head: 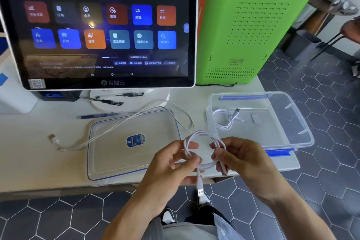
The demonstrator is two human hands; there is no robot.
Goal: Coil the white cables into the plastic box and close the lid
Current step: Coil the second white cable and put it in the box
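Observation:
Both hands hold one white cable wound into a small coil (202, 136) above the table's front edge. My left hand (173, 163) pinches its left side and my right hand (241, 158) its right side. A USB plug (200, 191) hangs down from the coil. The clear plastic box (288, 138) with blue clips stands open at the right, with a coiled white cable (226, 119) inside. Its clear lid (109, 160) lies flat to the left. Another white cable (116, 126) is strung loosely across the lid and table.
A large touchscreen terminal (105, 25) stands at the back, with pens (109, 101) on its base. A green machine (253, 31) rises behind the box. A blue pen (97, 116) lies behind the lid. The box overhangs the table's right end above a hexagon-tiled floor.

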